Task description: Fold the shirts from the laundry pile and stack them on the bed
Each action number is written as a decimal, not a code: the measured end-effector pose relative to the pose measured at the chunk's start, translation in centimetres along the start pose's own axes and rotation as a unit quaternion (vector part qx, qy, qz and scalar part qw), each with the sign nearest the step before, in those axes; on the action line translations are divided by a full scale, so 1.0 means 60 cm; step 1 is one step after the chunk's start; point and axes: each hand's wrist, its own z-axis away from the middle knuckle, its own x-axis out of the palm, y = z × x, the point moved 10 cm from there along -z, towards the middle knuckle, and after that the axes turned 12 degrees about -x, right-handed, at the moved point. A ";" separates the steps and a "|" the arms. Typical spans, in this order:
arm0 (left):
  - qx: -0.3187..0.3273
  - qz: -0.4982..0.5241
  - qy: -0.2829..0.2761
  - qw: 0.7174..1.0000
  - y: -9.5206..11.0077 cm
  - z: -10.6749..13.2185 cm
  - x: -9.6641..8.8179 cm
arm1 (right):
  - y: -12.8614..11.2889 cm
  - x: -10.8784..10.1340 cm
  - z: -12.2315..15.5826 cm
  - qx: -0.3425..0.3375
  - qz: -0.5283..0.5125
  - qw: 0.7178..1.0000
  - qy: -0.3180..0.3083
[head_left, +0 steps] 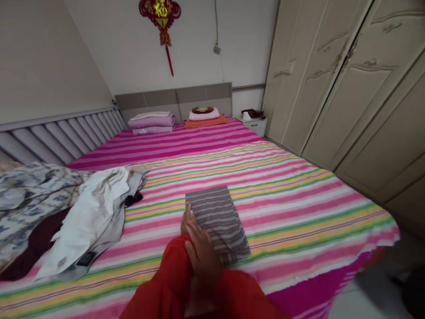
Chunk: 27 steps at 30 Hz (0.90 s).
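A folded grey-and-brown striped cloth (217,221) lies flat on the striped bedsheet (292,195), just in front of me. My right hand (203,252), in a red sleeve, rests flat on the cloth's near left corner with its fingers stretched out together. My left hand (186,220) is mostly hidden behind the right one. Only its straight fingers show, lying against the cloth's left edge. Neither hand lifts the cloth.
A heap of unfolded laundry lies to the left: a white garment (89,217) and a floral cloth (29,190). Folded purple bedding (152,122) and a pink pillow (204,114) sit at the headboard. Wardrobe doors (348,88) line the right side, past a nightstand (255,124).
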 end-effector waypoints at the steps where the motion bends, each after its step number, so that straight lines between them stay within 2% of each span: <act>1: 0.003 -0.016 -0.010 1.000 0.000 0.000 0.004 | 0.023 0.013 -0.004 0.028 0.029 0.999 -0.036; 2: 0.007 -0.028 -0.020 0.999 0.003 0.001 0.009 | 0.053 0.015 -0.004 0.056 0.065 0.994 -0.063; 4: 0.018 -0.063 -0.035 0.997 0.013 0.007 0.018 | 0.117 -0.008 0.004 0.090 0.147 0.981 -0.090; 7: 0.039 -0.175 -0.044 0.983 0.032 0.018 0.032 | 0.198 -0.082 0.027 0.129 0.263 0.951 -0.098; 9: 0.052 -0.254 -0.046 0.965 0.042 0.025 0.040 | 0.241 -0.137 0.046 0.186 0.313 0.925 -0.107; 11: 0.061 -0.295 -0.044 0.953 0.050 0.031 0.044 | 0.261 -0.184 0.059 0.247 0.345 0.899 -0.108; 13: 0.069 -0.312 -0.035 0.947 0.055 0.033 0.044 | 0.246 -0.214 0.057 0.272 0.371 0.884 -0.078; 15: 0.080 -0.313 -0.021 0.946 0.058 0.033 0.042 | 0.196 -0.207 0.037 0.234 0.376 0.896 -0.036; 16: 0.086 -0.309 -0.017 0.947 0.058 0.031 0.041 | 0.163 -0.186 0.023 0.192 0.362 0.912 -0.024; 18: 0.095 -0.302 -0.018 0.948 0.053 0.027 0.041 | 0.098 -0.113 -0.004 0.086 0.298 0.950 -0.046; 20: 0.095 -0.296 -0.036 0.950 0.045 0.021 0.045 | 0.064 -0.041 -0.017 0.030 0.224 0.970 -0.089; 22: 0.095 -0.292 -0.044 0.951 0.040 0.019 0.045 | 0.076 -0.001 -0.020 0.045 0.187 0.973 -0.125; 23: 0.099 -0.293 -0.042 0.950 0.041 0.020 0.045 | 0.097 0.002 -0.020 0.066 0.188 0.971 -0.135; 25: 0.114 -0.300 -0.038 0.946 0.049 0.027 0.047 | 0.150 -0.020 -0.020 0.106 0.219 0.959 -0.145; 27: 0.120 -0.315 -0.043 0.940 0.055 0.035 0.053 | 0.203 -0.064 -0.022 0.137 0.255 0.945 -0.149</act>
